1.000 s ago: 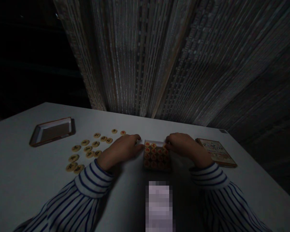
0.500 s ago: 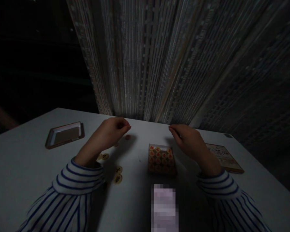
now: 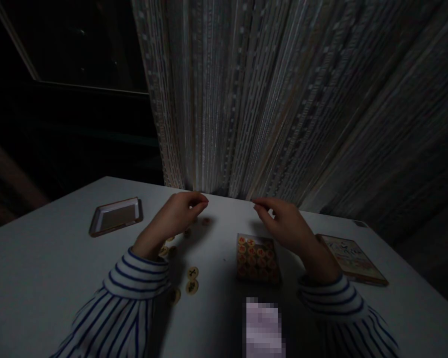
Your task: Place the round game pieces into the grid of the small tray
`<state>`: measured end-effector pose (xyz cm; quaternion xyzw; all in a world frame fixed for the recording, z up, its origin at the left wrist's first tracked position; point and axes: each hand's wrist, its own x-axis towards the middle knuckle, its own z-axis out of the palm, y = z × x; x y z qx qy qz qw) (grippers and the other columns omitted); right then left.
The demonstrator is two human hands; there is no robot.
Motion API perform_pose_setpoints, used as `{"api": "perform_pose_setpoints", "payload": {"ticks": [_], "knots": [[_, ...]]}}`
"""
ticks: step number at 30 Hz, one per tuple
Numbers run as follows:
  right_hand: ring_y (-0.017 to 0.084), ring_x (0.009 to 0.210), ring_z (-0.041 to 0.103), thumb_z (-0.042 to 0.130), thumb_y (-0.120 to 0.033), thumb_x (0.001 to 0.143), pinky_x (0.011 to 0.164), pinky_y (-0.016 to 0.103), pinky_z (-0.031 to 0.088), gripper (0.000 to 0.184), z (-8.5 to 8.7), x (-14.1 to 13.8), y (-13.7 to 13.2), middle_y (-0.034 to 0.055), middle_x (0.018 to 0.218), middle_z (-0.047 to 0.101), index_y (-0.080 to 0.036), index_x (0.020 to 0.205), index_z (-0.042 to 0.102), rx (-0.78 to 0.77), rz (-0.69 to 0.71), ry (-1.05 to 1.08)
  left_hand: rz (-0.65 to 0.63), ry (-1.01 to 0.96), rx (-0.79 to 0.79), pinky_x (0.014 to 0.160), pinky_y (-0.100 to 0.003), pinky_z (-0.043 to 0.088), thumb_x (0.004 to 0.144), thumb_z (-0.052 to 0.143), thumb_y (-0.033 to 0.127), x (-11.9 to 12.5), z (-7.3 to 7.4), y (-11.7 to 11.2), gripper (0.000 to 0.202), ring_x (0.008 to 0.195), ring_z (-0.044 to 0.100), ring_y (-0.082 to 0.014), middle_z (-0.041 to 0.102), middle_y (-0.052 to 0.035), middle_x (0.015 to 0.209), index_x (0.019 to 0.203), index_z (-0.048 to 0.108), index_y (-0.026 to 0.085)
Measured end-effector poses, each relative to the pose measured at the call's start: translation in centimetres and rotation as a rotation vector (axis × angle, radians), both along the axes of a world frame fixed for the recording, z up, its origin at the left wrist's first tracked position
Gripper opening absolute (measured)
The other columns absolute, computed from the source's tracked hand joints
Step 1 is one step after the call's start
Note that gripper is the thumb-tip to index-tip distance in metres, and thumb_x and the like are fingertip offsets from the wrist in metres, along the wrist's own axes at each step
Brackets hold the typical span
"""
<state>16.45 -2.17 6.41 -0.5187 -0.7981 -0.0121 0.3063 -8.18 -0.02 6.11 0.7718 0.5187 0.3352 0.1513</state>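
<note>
My left hand (image 3: 182,215) hangs above the white table (image 3: 48,268) with its fingers curled together, and nothing shows in them. Just below it lie small round wooden chess pieces (image 3: 206,222), dim and partly shaded. More of these pieces (image 3: 192,286) lie near my left sleeve, with others hidden under the forearm. My right hand (image 3: 281,221) is held with its fingers loosely apart, nearest to a flat box of packed round pieces (image 3: 257,258) and a little beyond it.
A shallow brown-rimmed tray (image 3: 115,217) stands at the far left. A flat illustrated box or booklet (image 3: 353,260) lies at the right. A striped hanging curtain (image 3: 246,99) rises behind the table's far edge. A blurred patch (image 3: 263,328) covers the near middle.
Both hands have left the sides of the box and risen farther apart. Since the earliest frame, my left arm has come to cover most of the loose pieces. The view has tilted upward.
</note>
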Motion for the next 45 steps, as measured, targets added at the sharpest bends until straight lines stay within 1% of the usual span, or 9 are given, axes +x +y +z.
{"api": "perform_pose_setpoints", "payload": {"ticks": [3, 6, 14, 16, 21, 28, 33, 37, 45], "knots": [[0.017, 0.089, 0.061, 0.043, -0.028, 0.086, 0.081, 0.03, 0.044, 0.029, 0.2, -0.9, 0.7, 0.006, 0.098, 0.068, -0.018, 0.104, 0.064, -0.008, 0.017, -0.008, 0.019, 0.077, 0.027, 0.071, -0.027, 0.046, 0.08, 0.044, 0.033, 0.0, -1.1, 0.7, 0.029, 0.079, 0.063, -0.0192, 0.07, -0.0051, 0.086, 0.089, 0.066, 0.016], [0.017, 0.09, 0.06, 0.043, -0.027, 0.087, 0.083, 0.029, 0.043, 0.029, -0.4, -1.5, 1.3, 0.0066, 0.099, 0.068, -0.016, 0.105, 0.063, -0.013, 0.021, -0.061, 0.07, 0.186, 0.046, 0.076, -0.03, 0.045, 0.081, 0.043, 0.03, 0.0, -2.3, 1.5, 0.03, 0.086, 0.063, -0.0218, 0.07, -0.0082, 0.093, 0.095, 0.066, 0.016], [0.02, 0.099, 0.058, 0.04, -0.027, 0.088, 0.086, 0.032, 0.041, 0.033, -1.2, -1.2, 1.8, 0.009, 0.106, 0.066, -0.016, 0.111, 0.061, -0.109, -0.017, -0.237, 0.116, 0.455, 0.016, 0.085, -0.034, 0.042, 0.083, 0.045, 0.028, 0.9, -5.6, 2.5, 0.033, 0.1, 0.058, -0.025, 0.066, -0.0126, 0.105, 0.108, 0.062, 0.015], [0.02, 0.101, 0.057, 0.04, -0.028, 0.088, 0.086, 0.032, 0.041, 0.034, -1.2, -1.3, 1.7, 0.0088, 0.108, 0.065, -0.017, 0.112, 0.06, -0.13, -0.022, -0.255, 0.11, 0.49, 0.011, 0.085, -0.034, 0.041, 0.083, 0.046, 0.03, 1.2, -6.1, 2.5, 0.032, 0.101, 0.057, -0.0252, 0.066, -0.0128, 0.105, 0.107, 0.062, 0.016], [0.021, 0.105, 0.055, 0.039, -0.028, 0.088, 0.089, 0.033, 0.039, 0.034, -1.2, -1.5, 1.5, 0.0087, 0.112, 0.064, -0.016, 0.113, 0.06, -0.16, -0.021, -0.274, 0.064, 0.543, 0.01, 0.082, -0.035, 0.041, 0.087, 0.04, 0.029, 1.7, -7.0, 2.5, 0.028, 0.093, 0.059, -0.0244, 0.067, -0.0125, 0.093, 0.09, 0.065, 0.018], [0.021, 0.105, 0.055, 0.039, -0.028, 0.089, 0.09, 0.033, 0.039, 0.035, -1.1, -1.4, 1.4, 0.0091, 0.112, 0.063, -0.016, 0.113, 0.06, -0.163, -0.017, -0.285, 0.04, 0.555, 0.038, 0.089, -0.038, 0.037, 0.089, 0.035, 0.026, 1.8, -8.5, 2.9, 0.032, 0.097, 0.058, -0.0238, 0.067, -0.0125, 0.097, 0.104, 0.062, 0.017], [0.021, 0.105, 0.055, 0.04, -0.027, 0.088, 0.089, 0.033, 0.04, 0.034, -1.0, -1.4, 1.3, 0.0083, 0.112, 0.064, -0.016, 0.113, 0.06, -0.163, -0.015, -0.274, 0.067, 0.557, 0.069, 0.09, -0.041, 0.036, 0.09, 0.033, 0.028, 1.8, -9.0, 3.1, 0.034, 0.091, 0.06, -0.0239, 0.068, -0.0125, 0.089, 0.1, 0.063, 0.016], [0.021, 0.104, 0.055, 0.04, -0.027, 0.088, 0.089, 0.033, 0.04, 0.034, -1.1, -1.4, 1.3, 0.0082, 0.112, 0.064, -0.016, 0.113, 0.06, -0.159, -0.009, -0.275, 0.067, 0.511, 0.115, 0.09, -0.041, 0.037, 0.088, 0.037, 0.029, 1.7, -8.9, 3.3, 0.034, 0.092, 0.06, -0.0244, 0.068, -0.0134, 0.094, 0.106, 0.061, 0.014], [0.023, 0.104, 0.056, 0.041, -0.026, 0.088, 0.088, 0.036, 0.041, 0.033, -1.1, -1.5, 1.3, 0.0088, 0.11, 0.064, -0.015, 0.112, 0.06, -0.149, 0.004, -0.265, 0.032, 0.263, 0.323, 0.088, -0.039, 0.041, 0.083, 0.049, 0.028, 1.7, -7.5, 3.3, 0.03, 0.093, 0.059, -0.0231, 0.067, -0.0102, 0.097, 0.108, 0.059, 0.013]]}}
